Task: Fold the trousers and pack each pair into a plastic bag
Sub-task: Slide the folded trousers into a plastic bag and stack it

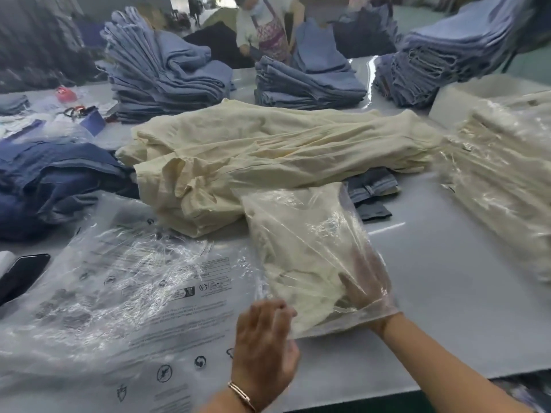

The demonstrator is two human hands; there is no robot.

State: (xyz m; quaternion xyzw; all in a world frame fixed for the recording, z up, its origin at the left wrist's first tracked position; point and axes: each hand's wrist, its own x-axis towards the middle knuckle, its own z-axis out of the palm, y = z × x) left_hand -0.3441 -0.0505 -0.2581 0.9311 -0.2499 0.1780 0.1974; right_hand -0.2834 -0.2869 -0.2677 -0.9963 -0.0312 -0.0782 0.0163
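Observation:
A folded cream pair of trousers [298, 251] lies inside a clear plastic bag [325, 210] on the grey table, just in front of me. My right hand [365, 289] is inside the bag's open mouth, fingers spread flat against the trousers. My left hand [264, 344] grips the near left edge of the bag's mouth, fingers curled on the plastic. Behind the bag lies a loose pile of unfolded cream trousers [253, 150]. A stack of empty printed plastic bags [125, 293] lies to the left.
Bagged cream trousers [504, 180] are stacked at the right. Blue trouser stacks [167, 70] stand at the back, dark blue garments [50, 180] at the left. A black phone [22, 274] lies at the left edge. A person [265, 25] works behind the table.

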